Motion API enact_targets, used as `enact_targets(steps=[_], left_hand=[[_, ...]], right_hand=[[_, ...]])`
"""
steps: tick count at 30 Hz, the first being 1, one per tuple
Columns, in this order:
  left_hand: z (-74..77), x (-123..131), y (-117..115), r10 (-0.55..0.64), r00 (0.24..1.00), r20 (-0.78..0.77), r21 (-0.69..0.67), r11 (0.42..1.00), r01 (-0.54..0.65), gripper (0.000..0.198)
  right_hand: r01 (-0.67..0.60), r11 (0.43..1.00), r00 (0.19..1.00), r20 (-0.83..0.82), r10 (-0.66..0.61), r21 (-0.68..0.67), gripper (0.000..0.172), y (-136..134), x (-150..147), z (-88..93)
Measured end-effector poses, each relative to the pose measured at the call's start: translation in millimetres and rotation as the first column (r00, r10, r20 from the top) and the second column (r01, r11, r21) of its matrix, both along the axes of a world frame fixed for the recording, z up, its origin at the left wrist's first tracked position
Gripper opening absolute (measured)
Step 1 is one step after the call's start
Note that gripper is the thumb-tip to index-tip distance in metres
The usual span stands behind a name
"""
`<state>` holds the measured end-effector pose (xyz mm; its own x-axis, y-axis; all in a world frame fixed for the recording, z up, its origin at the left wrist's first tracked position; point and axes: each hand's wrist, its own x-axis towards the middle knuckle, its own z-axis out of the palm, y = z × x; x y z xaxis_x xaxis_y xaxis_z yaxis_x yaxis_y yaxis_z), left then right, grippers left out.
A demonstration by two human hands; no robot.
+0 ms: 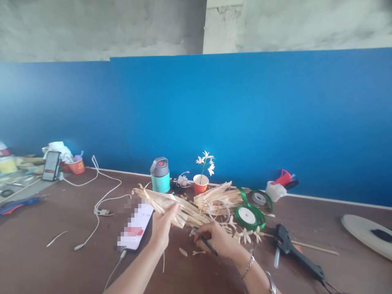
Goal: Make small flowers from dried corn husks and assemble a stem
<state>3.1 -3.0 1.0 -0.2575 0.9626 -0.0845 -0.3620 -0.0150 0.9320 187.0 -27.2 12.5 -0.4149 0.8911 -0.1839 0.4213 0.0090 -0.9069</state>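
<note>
Head view: phone (138,228) and ribbon spool (246,217) flank dried husks (162,200).

view: from my head | facing: forward, down | near: my left hand (163,228) and right hand (218,241), close below | far: blue partition (229,110) across the table (73,269)

The left hand (163,228) and left forearm (139,265) are bare. The right hand (218,240) is bare; its wrist carries a silver-toned linked bracelet (248,265), the right forearm (259,278) a smooth silver-toned bangle (270,282).
</note>
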Motion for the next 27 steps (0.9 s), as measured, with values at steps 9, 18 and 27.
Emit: enact_targets(steps=[9, 18, 27], left_hand=[[-4.1, 3.4, -1.3, 0.065, 0.998, 0.002, -0.030, 0.997, -0.065, 0.040], [-6.7, 5.4, -1.5, 0.087, 0.995, 0.052, -0.021, 0.996, -0.086, 0.035], [-7.9, 8.1, -1.0, 0.133, 0.982, 0.133, -0.028, 0.991, -0.131, 0.039]], right_hand=[[0.016, 1.000, 1.000, -0.007, -0.015, 0.025, 0.017, 0.2, -1.6, -4.6], [0.018, 0.997, 0.999, 0.028, -0.020, 0.072, 0.016, -1.5, -6.4, 1.7], [0.012, 1.000, 1.000, -0.007, -0.012, 0.026, 0.017, 0.4, -6.4, -6.8]])
